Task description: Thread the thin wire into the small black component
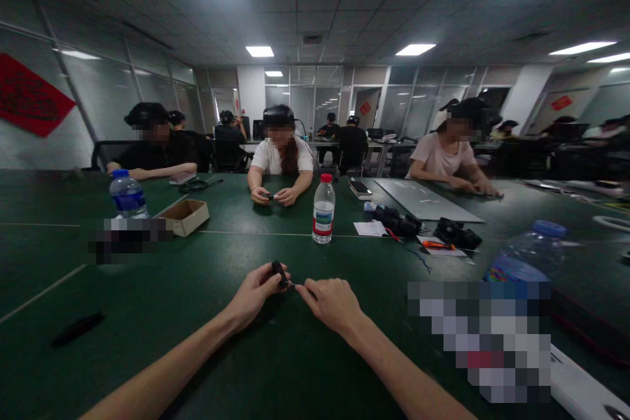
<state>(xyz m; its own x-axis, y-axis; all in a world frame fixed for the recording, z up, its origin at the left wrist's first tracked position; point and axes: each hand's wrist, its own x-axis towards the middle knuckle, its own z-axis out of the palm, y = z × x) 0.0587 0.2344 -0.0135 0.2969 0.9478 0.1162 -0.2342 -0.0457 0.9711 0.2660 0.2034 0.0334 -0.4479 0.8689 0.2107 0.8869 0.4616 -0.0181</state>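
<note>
My left hand (254, 291) is closed around a small black part (278, 272), thumb in front and fingers behind it. The part is too small to identify. Close by on the right, my right hand (335, 302) is curled with its thumb and forefinger pinched together. Its fingertips meet a thin dark tip that sticks out beside the black part; what the pinch holds is too small to make out. Both hands are just above the green table (236, 367). A clear bottle with a red cap (323, 213) stands upright beyond them.
At left lie a dark slim object (77, 329), an open cardboard box (188, 218) and a blue-capped bottle (128, 195). To the right are black devices (457, 233), an orange-handled tool (439, 245), a grey board (426, 200) and a large bottle (529, 252). Several people sit around.
</note>
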